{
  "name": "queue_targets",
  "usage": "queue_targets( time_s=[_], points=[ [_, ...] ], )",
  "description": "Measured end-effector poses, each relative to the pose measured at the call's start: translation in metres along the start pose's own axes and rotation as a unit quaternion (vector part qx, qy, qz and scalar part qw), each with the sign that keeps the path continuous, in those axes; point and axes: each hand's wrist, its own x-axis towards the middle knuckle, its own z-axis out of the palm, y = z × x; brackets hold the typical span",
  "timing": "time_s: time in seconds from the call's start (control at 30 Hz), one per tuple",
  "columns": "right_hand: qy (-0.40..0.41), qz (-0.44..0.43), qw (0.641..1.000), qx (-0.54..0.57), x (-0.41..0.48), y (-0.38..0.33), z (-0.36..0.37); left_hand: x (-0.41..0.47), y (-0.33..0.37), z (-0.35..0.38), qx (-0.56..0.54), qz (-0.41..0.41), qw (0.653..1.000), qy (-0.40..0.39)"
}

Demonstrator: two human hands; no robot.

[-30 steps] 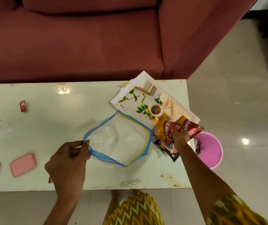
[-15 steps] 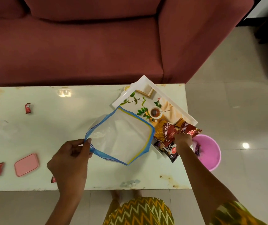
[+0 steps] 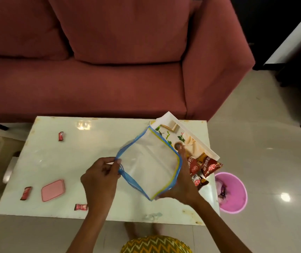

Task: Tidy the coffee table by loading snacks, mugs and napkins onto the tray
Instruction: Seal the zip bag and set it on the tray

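Note:
A white napkin (image 3: 149, 161) with a blue and yellow border is held above the table between both hands. My left hand (image 3: 100, 178) pinches its left corner. My right hand (image 3: 182, 181) grips its right edge from underneath, fingers spread. Behind it, at the table's far right, the white printed tray (image 3: 197, 141) holds red-brown snack packets (image 3: 203, 166) that overhang its near end. Three small red candy wrappers lie on the table: one at the back left (image 3: 60, 136), one at the front left (image 3: 25, 193), one near the front edge (image 3: 81, 207).
A pink lid-like box (image 3: 53, 190) lies at the table's front left. A pink bucket (image 3: 232, 192) stands on the floor beside the table's right end. A maroon sofa (image 3: 109, 70) runs along the far side. My feet show below the table's front edge.
My right hand left the snack packets on the tray and took the napkin's right edge. The napkin rose and shifted right, over the tray. The camera tilted up.

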Motion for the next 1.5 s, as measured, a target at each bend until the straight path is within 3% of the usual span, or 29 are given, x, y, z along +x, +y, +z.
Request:
queue_targets(
  time_s=[0.07,0.17,0.27,0.33,0.43,0.57,0.67,0.77,0.9,1.0,1.03,1.07,1.17,1.23,1.37,1.5],
  points=[
    [-0.012,-0.022,0.999,0.030,-0.003,-0.028,0.004,-0.006,0.009,-0.008,-0.020,0.008,0.999,-0.026],
    [-0.020,-0.063,0.998,-0.016,-0.007,-0.060,0.012,-0.012,0.023,-0.015,-0.030,0.013,0.997,-0.069],
    [0.019,-0.128,0.990,-0.051,-0.009,-0.090,0.026,-0.024,0.039,-0.015,-0.056,0.010,0.988,-0.142],
    [0.070,-0.123,0.990,-0.010,-0.005,-0.109,0.033,-0.033,0.046,-0.013,-0.049,0.025,0.983,-0.173],
    [0.129,-0.152,0.980,0.009,0.000,-0.132,0.033,-0.037,0.052,-0.021,-0.031,0.076,0.985,-0.151],
    [0.169,-0.226,0.959,-0.031,0.001,-0.143,0.021,-0.037,0.046,-0.043,-0.017,0.221,0.970,-0.102],
    [0.188,-0.227,0.955,-0.011,-0.002,-0.151,0.013,-0.040,0.042,-0.054,-0.062,0.241,0.951,-0.184],
    [0.152,-0.257,0.954,0.001,-0.010,-0.166,0.018,-0.046,0.044,-0.047,-0.047,0.255,0.934,-0.247],
    [0.099,-0.205,0.972,0.058,-0.018,-0.180,0.018,-0.048,0.049,-0.043,-0.129,0.189,0.935,-0.272],
    [-0.071,-0.139,0.986,0.052,-0.023,-0.184,0.008,-0.044,0.047,-0.054,-0.174,0.150,0.947,-0.223],
    [-0.092,-0.138,0.986,0.032,-0.026,-0.185,0.004,-0.041,0.046,-0.057,-0.184,0.149,0.949,-0.206],
    [-0.079,-0.154,0.985,-0.004,-0.029,-0.187,-0.002,-0.038,0.045,-0.060,-0.192,0.147,0.952,-0.185],
    [0.060,-0.241,0.958,-0.140,-0.034,-0.185,-0.022,-0.027,0.043,-0.068,-0.216,0.073,0.970,-0.081],
    [0.094,-0.243,0.945,-0.198,-0.035,-0.180,-0.030,-0.022,0.043,-0.074,-0.247,0.027,0.968,-0.045],
    [0.061,-0.242,0.945,-0.213,-0.035,-0.176,-0.014,-0.029,0.054,-0.074,-0.302,0.021,0.947,-0.103],
    [0.090,-0.267,0.943,-0.176,-0.029,-0.177,-0.002,-0.042,0.062,-0.064,-0.288,0.002,0.943,-0.168]
  ],
)
